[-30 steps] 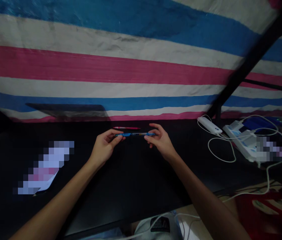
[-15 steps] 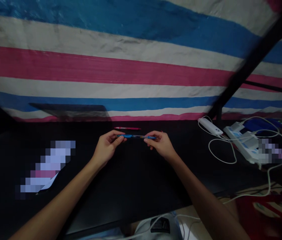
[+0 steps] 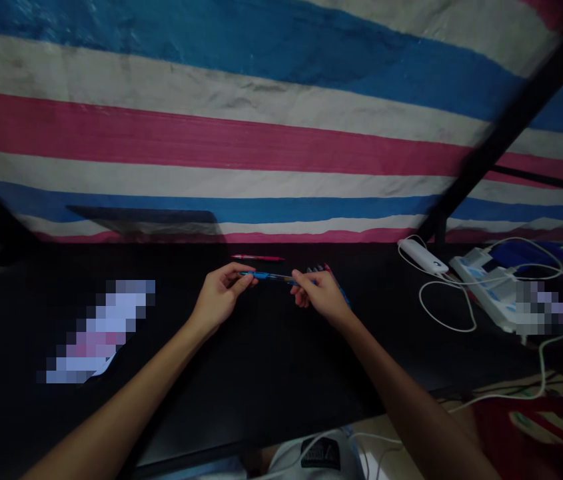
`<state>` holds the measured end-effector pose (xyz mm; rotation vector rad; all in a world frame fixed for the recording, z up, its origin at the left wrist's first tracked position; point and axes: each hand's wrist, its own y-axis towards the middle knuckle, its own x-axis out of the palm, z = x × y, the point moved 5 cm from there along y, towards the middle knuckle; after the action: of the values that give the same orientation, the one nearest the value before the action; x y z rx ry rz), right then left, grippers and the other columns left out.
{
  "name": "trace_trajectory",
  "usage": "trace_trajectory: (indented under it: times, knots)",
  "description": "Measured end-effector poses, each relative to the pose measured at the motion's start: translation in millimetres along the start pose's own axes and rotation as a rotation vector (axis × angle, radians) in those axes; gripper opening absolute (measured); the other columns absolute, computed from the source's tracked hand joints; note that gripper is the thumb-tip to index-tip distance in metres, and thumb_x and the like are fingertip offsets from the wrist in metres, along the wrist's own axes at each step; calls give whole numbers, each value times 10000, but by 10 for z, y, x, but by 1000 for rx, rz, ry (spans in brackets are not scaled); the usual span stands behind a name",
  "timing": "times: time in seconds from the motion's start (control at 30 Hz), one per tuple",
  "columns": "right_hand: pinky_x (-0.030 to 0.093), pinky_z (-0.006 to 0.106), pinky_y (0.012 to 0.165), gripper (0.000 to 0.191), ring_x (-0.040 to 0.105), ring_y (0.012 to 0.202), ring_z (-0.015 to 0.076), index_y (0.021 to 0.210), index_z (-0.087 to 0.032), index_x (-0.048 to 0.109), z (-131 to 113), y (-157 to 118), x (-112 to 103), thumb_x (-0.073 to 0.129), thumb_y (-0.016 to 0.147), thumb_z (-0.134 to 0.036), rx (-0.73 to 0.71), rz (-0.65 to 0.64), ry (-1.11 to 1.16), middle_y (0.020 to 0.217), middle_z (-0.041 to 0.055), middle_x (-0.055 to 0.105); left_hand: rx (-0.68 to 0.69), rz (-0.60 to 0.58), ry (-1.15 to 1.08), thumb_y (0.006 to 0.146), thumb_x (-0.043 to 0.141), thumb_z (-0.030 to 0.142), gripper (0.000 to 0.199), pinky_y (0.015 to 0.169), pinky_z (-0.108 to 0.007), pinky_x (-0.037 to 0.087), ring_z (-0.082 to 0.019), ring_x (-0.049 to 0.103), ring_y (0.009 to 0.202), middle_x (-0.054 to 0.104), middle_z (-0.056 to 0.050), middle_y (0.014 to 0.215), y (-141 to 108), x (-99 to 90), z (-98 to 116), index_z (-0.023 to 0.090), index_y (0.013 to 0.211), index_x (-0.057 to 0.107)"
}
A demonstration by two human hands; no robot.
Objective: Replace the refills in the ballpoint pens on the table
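head view: both hands (image 3: 268, 292), fingers pinched closed, hold the blue pen (image 3: 274, 277) by its ends.

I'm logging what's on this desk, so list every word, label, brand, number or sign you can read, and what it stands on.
No text is readable.
Black label on the grey fabric: lettering too blurred.
Blue pen: any print too small.
White device: small dark mark, no readable letters.
Left patch: pixelated, unreadable.

Slim blue pen (image 3: 274, 277), clear barrel, nearly level, above black tabletop (image 3: 261, 373)
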<state>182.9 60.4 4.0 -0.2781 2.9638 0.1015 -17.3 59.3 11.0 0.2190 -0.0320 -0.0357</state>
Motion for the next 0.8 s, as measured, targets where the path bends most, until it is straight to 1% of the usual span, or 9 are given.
trace_trajectory:
  times: [0.17,0.27,0.33,0.4,0.47,0.53,0.63,0.7,0.8]
  knots:
    - [401,214,481,385,508,507,93,935,-184,621,-120,-30,-45,754,631,-379,-189,110,-12,666,-12,597,-7,8,-6,724,692,280,208,723,-275,491,-148,640,724,686,-41,745,9,-22,-17,146,882,675]
    - [371,223,447,306,471,447,97,738,-152,638,-76,-22,-54,641,740,-459,-140,107,-72,533,0,561,-3,-2,-7,726,689,267,200,719,-275,495,-146,638,721,684,-35,735,3,-14,-12,152,888,674]
    - [339,224,415,454,436,395,92,613,-143,611,-31,-9,-61,502,818,-534,-81,106,-99,442,5,510,-3,-10,-9,724,690,259,195,717,-269,494,-142,638,720,683,-31,730,-1,-4,-4,154,887,673]
    - [336,217,405,457,444,397,89,662,-142,619,-27,-4,-68,481,825,-546,-65,106,-73,474,5,525,-12,-8,-10,721,694,262,193,714,-258,489,-135,636,714,683,-29,726,-1,-2,-1,151,878,674]
    - [363,208,420,346,491,460,95,863,-164,632,-74,-13,-74,624,745,-489,-113,106,-32,598,-3,575,-18,8,-19,717,700,272,199,704,-253,484,-132,633,703,682,-29,718,5,-14,-2,146,869,675]
    - [390,205,446,388,515,511,99,954,-189,613,-121,-26,-73,732,654,-404,-162,98,-31,672,-10,590,-21,21,-37,711,706,278,210,687,-252,481,-133,630,693,679,-32,711,14,-30,-7,140,867,675]
    - [391,215,451,282,502,476,99,756,-160,620,-98,-29,-43,669,718,-435,-124,56,-87,569,-8,555,-26,24,-53,710,707,271,208,667,-246,474,-131,622,679,672,-33,697,24,-46,-21,136,866,676]
    - [368,218,434,400,476,427,95,628,-150,593,-51,-26,-15,540,805,-504,-79,28,-127,484,-3,513,-26,23,-53,709,707,264,203,663,-244,469,-130,619,676,671,-33,696,26,-48,-27,137,864,677]
    - [367,216,437,388,486,441,96,736,-155,626,-40,-31,13,517,816,-519,-96,10,-139,540,-2,542,-39,14,-62,707,708,263,203,666,-252,469,-136,620,681,671,-35,699,23,-38,-30,138,863,679]
